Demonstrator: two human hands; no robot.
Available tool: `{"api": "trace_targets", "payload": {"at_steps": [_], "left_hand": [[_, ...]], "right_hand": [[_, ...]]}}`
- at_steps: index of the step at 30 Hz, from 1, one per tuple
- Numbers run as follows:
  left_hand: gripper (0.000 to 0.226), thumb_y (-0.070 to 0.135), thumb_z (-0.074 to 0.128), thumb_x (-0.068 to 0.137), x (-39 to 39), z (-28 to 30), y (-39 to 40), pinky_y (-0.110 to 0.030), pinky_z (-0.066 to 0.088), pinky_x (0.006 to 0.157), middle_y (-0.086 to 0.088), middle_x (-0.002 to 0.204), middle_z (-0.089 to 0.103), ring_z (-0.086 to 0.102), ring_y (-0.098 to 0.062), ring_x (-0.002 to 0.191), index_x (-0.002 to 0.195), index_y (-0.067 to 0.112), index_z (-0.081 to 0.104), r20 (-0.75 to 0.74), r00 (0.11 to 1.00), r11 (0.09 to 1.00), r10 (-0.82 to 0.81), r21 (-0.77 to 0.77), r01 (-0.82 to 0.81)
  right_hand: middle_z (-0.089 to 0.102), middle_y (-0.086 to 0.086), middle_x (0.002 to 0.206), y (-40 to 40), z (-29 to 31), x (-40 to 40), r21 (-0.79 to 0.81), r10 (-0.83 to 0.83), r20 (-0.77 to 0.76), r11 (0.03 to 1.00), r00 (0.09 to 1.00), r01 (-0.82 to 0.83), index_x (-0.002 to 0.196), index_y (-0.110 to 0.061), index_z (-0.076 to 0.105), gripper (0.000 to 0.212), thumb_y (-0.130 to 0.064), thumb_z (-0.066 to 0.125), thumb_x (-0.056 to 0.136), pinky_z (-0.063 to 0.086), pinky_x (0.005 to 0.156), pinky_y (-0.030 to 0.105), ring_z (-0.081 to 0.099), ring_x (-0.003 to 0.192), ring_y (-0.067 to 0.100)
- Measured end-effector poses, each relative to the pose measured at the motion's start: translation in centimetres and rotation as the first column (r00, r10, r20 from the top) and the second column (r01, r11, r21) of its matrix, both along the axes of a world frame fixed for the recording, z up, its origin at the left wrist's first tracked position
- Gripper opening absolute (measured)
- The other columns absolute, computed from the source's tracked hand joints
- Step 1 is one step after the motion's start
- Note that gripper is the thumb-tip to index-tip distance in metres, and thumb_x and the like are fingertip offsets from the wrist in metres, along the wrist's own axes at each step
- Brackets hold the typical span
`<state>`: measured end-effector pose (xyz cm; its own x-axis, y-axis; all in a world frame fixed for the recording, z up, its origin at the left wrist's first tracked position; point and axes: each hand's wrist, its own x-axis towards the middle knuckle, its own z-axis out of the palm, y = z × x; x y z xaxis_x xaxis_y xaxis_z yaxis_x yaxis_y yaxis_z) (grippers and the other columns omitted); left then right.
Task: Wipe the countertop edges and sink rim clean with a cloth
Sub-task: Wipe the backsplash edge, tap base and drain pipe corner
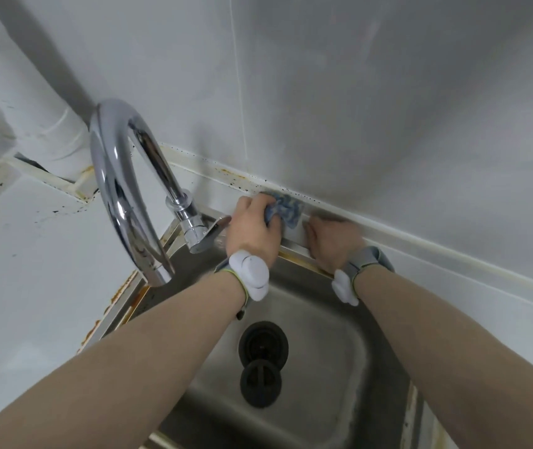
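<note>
My left hand (253, 230) grips a crumpled blue cloth (287, 207) and holds it against the narrow white ledge behind the sink, just under the spotted sealant strip (226, 173) along the wall. My right hand (331, 241) rests on the back sink rim (294, 252) right of the cloth, fingers pointing away from me; it is blurred. The steel sink basin (330, 351) lies under both forearms. Rust-coloured stains run along the left sink rim (119, 306).
A chrome gooseneck faucet (129, 186) arches over the sink's left side, its base (190, 222) close to my left hand. A black drain strainer (263, 345) and a black stopper (260, 382) lie in the basin. White countertop (31, 270) lies left; a white pipe (48, 124) rises behind.
</note>
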<state>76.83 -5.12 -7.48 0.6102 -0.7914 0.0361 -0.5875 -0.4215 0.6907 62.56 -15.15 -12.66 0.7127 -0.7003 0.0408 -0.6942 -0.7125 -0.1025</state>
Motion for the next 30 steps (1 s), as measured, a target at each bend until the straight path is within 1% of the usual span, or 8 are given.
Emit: {"api": "trace_targets", "payload": {"at_steps": [4, 7, 10, 15, 19, 22, 25, 30], "left_hand": [[0.024, 0.018, 0.05, 0.091, -1.4, 0.8, -2.0, -0.034, 0.048, 0.076, -0.003, 0.116, 0.047, 0.053, -0.025, 0.082, 0.114, 0.022, 0.055, -0.159, 0.972, 0.98, 0.172, -0.069, -0.185], [0.019, 0.014, 0.046, 0.093, -2.2, 1.4, -4.1, -0.028, 0.04, 0.071, -0.003, 0.112, 0.045, 0.045, -0.014, 0.068, 0.11, 0.019, 0.053, -0.342, 0.877, 0.92, 0.337, -0.078, -0.383], [0.015, 0.011, 0.049, 0.09, -2.9, 0.7, -5.6, -0.026, 0.042, 0.071, -0.004, 0.109, 0.046, 0.052, -0.012, 0.07, 0.098, 0.022, 0.054, -0.416, 0.851, 0.922, 0.32, -0.069, -0.38], [0.02, 0.017, 0.062, 0.081, -4.9, -0.8, -6.2, -0.025, 0.048, 0.075, -0.002, 0.107, 0.058, 0.058, -0.02, 0.086, 0.098, 0.024, 0.069, -0.274, 0.952, 0.99, 0.135, 0.009, -0.137], [0.019, 0.016, 0.063, 0.083, -4.3, -0.8, -6.5, -0.023, 0.045, 0.073, 0.0, 0.107, 0.059, 0.058, -0.021, 0.091, 0.098, 0.021, 0.072, -0.117, 0.993, 1.0, 0.015, 0.007, -0.014], [0.019, 0.013, 0.06, 0.081, -2.5, -0.8, -6.5, -0.023, 0.041, 0.072, -0.003, 0.106, 0.058, 0.057, -0.022, 0.089, 0.096, 0.02, 0.07, -0.1, 0.989, 0.993, 0.113, -0.015, -0.115], [0.019, 0.013, 0.057, 0.081, -0.8, -0.8, -7.0, -0.026, 0.045, 0.071, -0.008, 0.101, 0.062, 0.059, -0.026, 0.088, 0.092, 0.018, 0.071, -0.152, 0.947, 0.956, 0.283, -0.036, -0.292], [0.021, 0.016, 0.055, 0.082, -2.1, -1.0, -6.8, -0.031, 0.052, 0.073, -0.012, 0.095, 0.064, 0.061, -0.029, 0.086, 0.092, 0.019, 0.074, -0.256, 0.892, 0.918, 0.374, -0.039, -0.396]], "right_hand": [[0.067, 0.001, 0.082, -0.1, -0.1, -0.3, 0.008, -0.071, 0.052, 0.997, 0.996, 0.071, 0.091, -0.022, 0.056, 0.031, -0.04, 0.031, 0.099, 0.049, 0.063, 0.031, 0.064, 0.074, 0.029], [0.065, 0.001, 0.071, -0.2, -0.7, -0.5, -0.052, -0.096, 0.132, 0.993, 0.987, 0.104, 0.08, -0.022, 0.055, 0.03, -0.039, 0.036, 0.097, 0.039, 0.053, 0.026, 0.063, 0.064, 0.028], [0.064, 0.0, 0.065, -0.5, -1.4, -0.6, -0.075, -0.096, 0.16, 0.991, 0.982, 0.109, 0.079, -0.022, 0.055, 0.027, -0.039, 0.041, 0.094, 0.041, 0.049, 0.026, 0.061, 0.057, 0.028], [0.069, 0.003, 0.076, -0.5, -1.8, -0.2, -0.002, -0.045, 0.008, 0.999, 0.999, 0.045, 0.083, -0.019, 0.06, 0.015, -0.034, 0.055, 0.085, 0.043, 0.056, 0.028, 0.066, 0.067, 0.028], [0.063, 0.002, 0.054, -0.6, -1.7, -0.4, -0.061, -0.043, 0.087, 0.997, 0.995, 0.049, 0.065, -0.017, 0.06, 0.017, -0.025, 0.075, 0.069, 0.033, 0.044, 0.022, 0.059, 0.043, 0.024], [0.06, -0.001, 0.052, -0.7, -1.7, -0.2, -0.155, -0.037, 0.174, 0.986, 0.984, 0.065, 0.065, -0.02, 0.058, 0.016, -0.03, 0.062, 0.077, 0.032, 0.041, 0.021, 0.057, 0.042, 0.024], [0.06, -0.001, 0.054, -0.4, -1.7, -0.1, -0.194, -0.069, 0.226, 0.974, 0.972, 0.115, 0.067, -0.02, 0.056, 0.032, -0.035, 0.043, 0.091, 0.033, 0.044, 0.022, 0.057, 0.047, 0.024], [0.06, -0.002, 0.055, -0.4, -1.9, -0.2, -0.157, -0.063, 0.231, 0.982, 0.971, 0.101, 0.068, -0.021, 0.054, 0.03, -0.036, 0.044, 0.092, 0.034, 0.043, 0.023, 0.057, 0.046, 0.024]]}}
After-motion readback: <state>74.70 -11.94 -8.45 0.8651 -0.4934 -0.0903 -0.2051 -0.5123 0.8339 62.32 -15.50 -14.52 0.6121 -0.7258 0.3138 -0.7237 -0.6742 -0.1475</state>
